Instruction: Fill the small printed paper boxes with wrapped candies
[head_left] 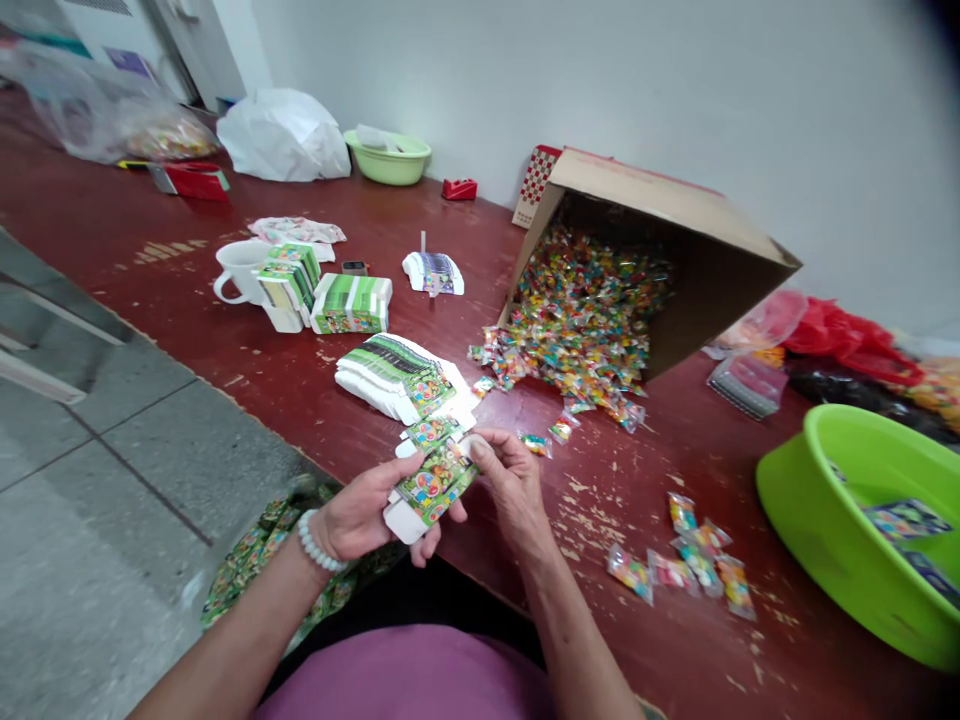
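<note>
My left hand (pixel 367 510) and my right hand (pixel 510 480) together hold a small printed cardboard box (pixel 436 482), partly folded, with its white flap sticking out below. Its colourful print faces up. Just beyond my fingers lies a stack of flat printed box blanks (pixel 397 378). Small wrapped sweets (pixel 577 310) pour from a tipped cardboard carton (pixel 660 200) onto the red wooden table (pixel 225 350). Several loose sweet packets (pixel 675 570) lie to the right of my right hand.
A bright green basin (pixel 810 520) holding printed boxes sits at the right. Further back are folded boxes (pixel 351 304), a white mug (pixel 240 270), a pale green basin (pixel 388 160), a white plastic bag (pixel 283 137) and a red tape dispenser (pixel 459 189), with a wall behind.
</note>
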